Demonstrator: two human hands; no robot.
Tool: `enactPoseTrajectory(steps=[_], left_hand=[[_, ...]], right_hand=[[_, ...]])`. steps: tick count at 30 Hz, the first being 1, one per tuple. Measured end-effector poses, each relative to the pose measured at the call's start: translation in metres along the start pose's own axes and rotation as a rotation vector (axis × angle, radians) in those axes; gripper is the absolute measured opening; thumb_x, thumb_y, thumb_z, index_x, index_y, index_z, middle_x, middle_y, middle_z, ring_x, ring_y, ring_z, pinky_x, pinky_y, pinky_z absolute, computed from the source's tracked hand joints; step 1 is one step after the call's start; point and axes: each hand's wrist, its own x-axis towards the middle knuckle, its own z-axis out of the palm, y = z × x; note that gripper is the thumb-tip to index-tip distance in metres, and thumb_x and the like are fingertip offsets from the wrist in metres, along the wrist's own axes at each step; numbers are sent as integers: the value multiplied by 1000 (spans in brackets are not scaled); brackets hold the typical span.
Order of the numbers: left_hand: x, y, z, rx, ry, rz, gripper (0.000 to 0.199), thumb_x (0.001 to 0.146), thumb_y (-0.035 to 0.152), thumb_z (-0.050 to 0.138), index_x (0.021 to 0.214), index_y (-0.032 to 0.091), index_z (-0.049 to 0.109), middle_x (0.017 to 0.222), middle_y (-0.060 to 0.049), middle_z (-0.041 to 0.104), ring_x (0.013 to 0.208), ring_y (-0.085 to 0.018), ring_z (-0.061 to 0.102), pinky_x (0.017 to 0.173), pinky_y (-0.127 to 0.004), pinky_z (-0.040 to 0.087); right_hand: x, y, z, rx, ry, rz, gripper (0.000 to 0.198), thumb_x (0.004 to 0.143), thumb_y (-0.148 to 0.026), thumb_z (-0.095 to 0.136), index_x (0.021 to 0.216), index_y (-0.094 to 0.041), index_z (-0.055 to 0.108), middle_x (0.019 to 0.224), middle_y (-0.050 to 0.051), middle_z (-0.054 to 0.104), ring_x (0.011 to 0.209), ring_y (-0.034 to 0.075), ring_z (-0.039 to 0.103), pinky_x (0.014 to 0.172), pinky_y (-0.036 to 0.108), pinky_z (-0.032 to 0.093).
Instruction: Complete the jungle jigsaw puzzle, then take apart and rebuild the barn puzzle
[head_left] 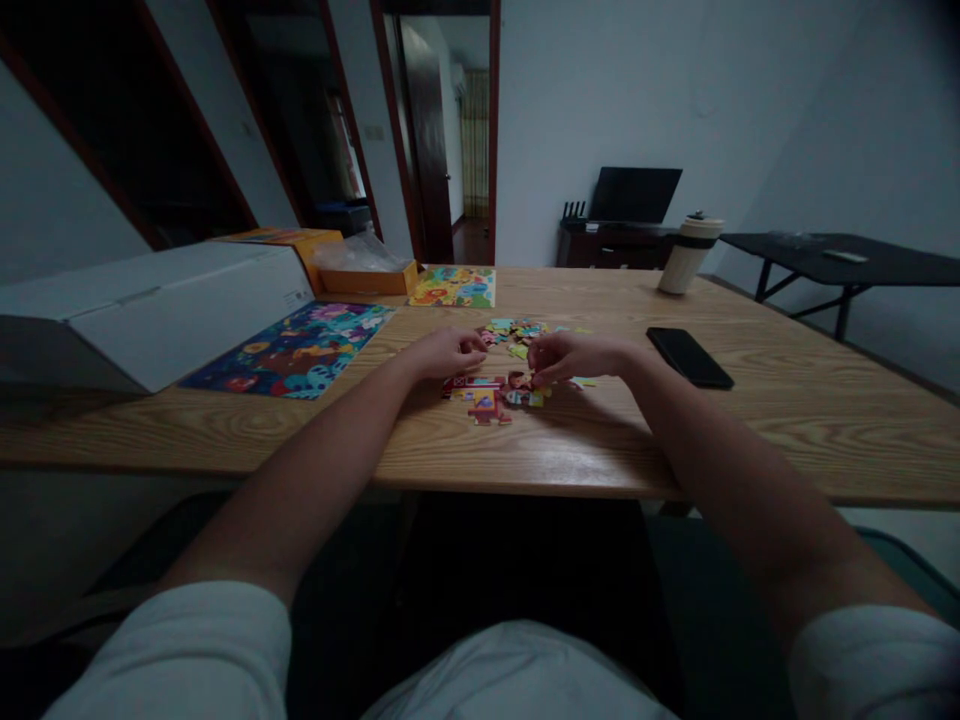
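My left hand (pixel 450 352) rests low over the wooden table with loosely bent fingers, thumb and forefinger apart, and nothing visible in them. It is beside a loose pile of jigsaw puzzle pieces (pixel 517 332). Across from it, my right hand (pixel 568 356) has its fingertips pinched on a puzzle piece, mostly hidden by the fingers, at the right edge of a partly joined patch of puzzle (pixel 487 402). That patch shows red, orange and purple parts, with a brown figure piece (pixel 517 381) near my right fingertips. A few colourful pieces lie partly under my right hand.
A dark blue picture sheet (pixel 300 350) and a yellow one (pixel 454 287) lie on the table (pixel 570 450). At left stand a white box (pixel 187 310) and an orange box tray (pixel 367 281) holding clear plastic. A black phone (pixel 688 357) and a cream tumbler (pixel 686 258) are at right.
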Motion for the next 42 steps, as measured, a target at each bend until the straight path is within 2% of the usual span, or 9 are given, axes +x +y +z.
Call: enactPoseTrajectory(steps=[5,11,14,19,27,34,38,42], left_hand=[[-4,16,-3,61,-88,-6,41,89,46,55,115,17,69,100,-8,69,82,-17,61,72,-24,41],[-8,37,0,-15,-238,20,52,86,58,58,121,21,65,94,-4,68,74,-14,61,64,-22,40],[-8,43,3,-25,-274,58,52,85,61,57,120,24,66,93,-2,68,75,-14,61,64,-22,40],[-9,47,2,-62,-346,59,45,89,55,54,119,23,66,98,-3,69,79,-14,61,68,-21,40],[-9,46,0,-44,-365,34,47,88,57,54,120,25,66,101,-3,69,79,-15,61,67,-23,40],[-9,47,1,-24,-351,-14,59,78,64,64,123,26,64,103,-3,68,86,-17,61,67,-24,40],[-11,55,-1,10,-351,-34,65,70,66,70,122,27,65,103,-3,67,86,-19,61,68,-24,39],[-12,57,-1,4,-350,-30,65,69,66,72,122,29,64,103,-2,67,87,-19,61,70,-25,39]], right_hand=[[0,-4,2,-132,-162,62,37,76,-46,68,99,-17,69,79,2,63,63,10,50,55,22,36],[2,-7,6,-238,-178,31,29,80,-39,66,100,-18,68,88,3,67,74,12,56,66,23,42],[1,-7,7,-195,-179,0,30,81,-39,66,100,-16,63,87,3,64,72,11,54,62,21,41],[1,-4,7,-75,-197,-32,35,82,-39,67,108,-18,59,93,2,63,72,10,52,59,20,38],[-3,-8,6,118,-280,-44,35,79,-36,70,107,-16,64,100,4,67,83,11,58,73,22,44],[1,-14,12,-80,-297,-75,35,81,-41,66,111,-24,72,107,0,70,94,14,61,86,24,43],[2,-15,13,-235,-230,-52,41,79,-47,67,112,-23,69,101,2,70,86,14,61,76,23,44],[0,-19,15,-382,-131,80,49,73,-54,71,107,-20,66,96,4,68,80,16,59,69,24,43]])
